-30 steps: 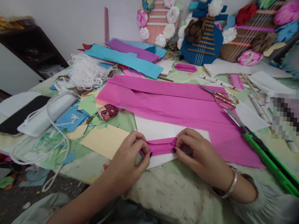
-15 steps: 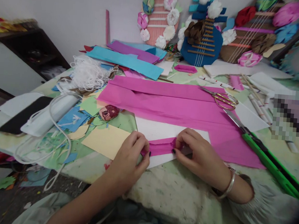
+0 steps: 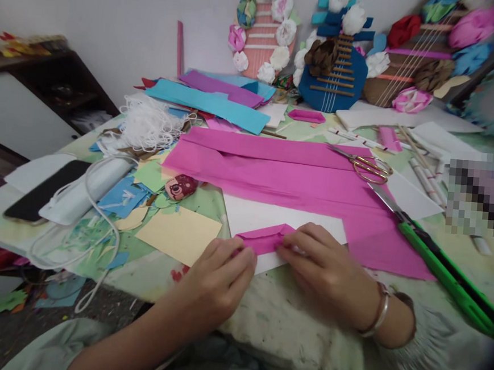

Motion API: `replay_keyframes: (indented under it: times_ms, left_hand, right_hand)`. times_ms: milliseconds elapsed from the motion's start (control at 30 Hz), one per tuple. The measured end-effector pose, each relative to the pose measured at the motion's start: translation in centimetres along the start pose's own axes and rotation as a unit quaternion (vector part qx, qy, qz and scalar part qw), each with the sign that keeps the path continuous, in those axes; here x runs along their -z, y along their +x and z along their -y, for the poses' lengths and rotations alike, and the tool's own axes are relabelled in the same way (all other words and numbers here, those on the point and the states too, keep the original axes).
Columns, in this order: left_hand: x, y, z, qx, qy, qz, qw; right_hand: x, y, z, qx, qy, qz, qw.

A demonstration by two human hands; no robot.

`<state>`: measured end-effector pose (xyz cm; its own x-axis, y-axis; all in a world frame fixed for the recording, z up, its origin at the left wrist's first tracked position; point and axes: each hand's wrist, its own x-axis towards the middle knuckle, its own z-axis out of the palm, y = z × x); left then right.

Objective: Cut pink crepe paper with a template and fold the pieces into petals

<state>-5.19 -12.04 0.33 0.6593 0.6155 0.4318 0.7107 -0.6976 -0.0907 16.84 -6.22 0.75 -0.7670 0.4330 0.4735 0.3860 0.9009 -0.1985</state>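
Observation:
A small folded strip of pink crepe paper (image 3: 263, 242) is stretched between my two hands, just above a white sheet (image 3: 245, 207). My left hand (image 3: 222, 277) pinches its left end, and my right hand (image 3: 324, 265) pinches the right end. The strip's top edges are folded in, with pointed corners. Behind it lies a large sheet of pink crepe paper (image 3: 269, 172). Small gold-handled scissors (image 3: 370, 168) rest on that sheet. A green-handled cutting tool (image 3: 441, 268) with a metal blade lies to the right of my right hand.
A cream card (image 3: 178, 234), a phone (image 3: 45, 192), a face mask (image 3: 86, 189) and white string (image 3: 147, 123) lie on the left. A similar folded pink piece (image 3: 306, 116) is farther back. Decorated paper instruments, one a blue lute (image 3: 332, 83), lean against the wall.
Both hands have turned and come slightly lower and nearer, with fingertips now curled over the ends of the pink strip. Its folded top edge stands out more.

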Motion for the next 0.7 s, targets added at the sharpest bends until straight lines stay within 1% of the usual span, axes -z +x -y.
replay_keyframes:
  times_ms: [67, 133, 367, 467, 533, 600, 700]
  left_hand:
    - [0.3, -0.1, 0.0, -0.022, 0.034, 0.016, 0.999]
    - [0.5, -0.2, 0.0, -0.031, 0.038, 0.031, 0.998]
    - [0.4, -0.2, 0.9, -0.027, -0.021, 0.136, 0.99]
    - [0.4, 0.1, 1.2, -0.013, -0.043, 0.147, 0.988]
    - [0.5, 0.3, 1.4, -0.005, -0.052, 0.146, 0.988]
    - [0.7, 0.5, 1.6, -0.004, -0.058, 0.141, 0.988]
    - [1.0, 0.6, 2.0, -0.014, -0.059, 0.127, 0.99]
  right_hand:
    - [0.2, 0.1, 0.5, 0.033, -0.057, 0.022, 0.998]
    - [0.4, 0.2, 0.9, 0.043, -0.09, 0.032, 0.994]
    - [0.6, 0.2, 1.0, 0.07, -0.118, 0.073, 0.988]
    - [0.9, 0.3, 0.8, 0.066, -0.125, 0.076, 0.987]
    - [1.2, 0.3, 0.7, 0.059, -0.13, 0.065, 0.988]
    - [1.4, 0.4, 0.6, 0.051, -0.131, 0.056, 0.988]
    - [1.8, 0.4, 0.4, 0.042, -0.132, 0.057, 0.989]
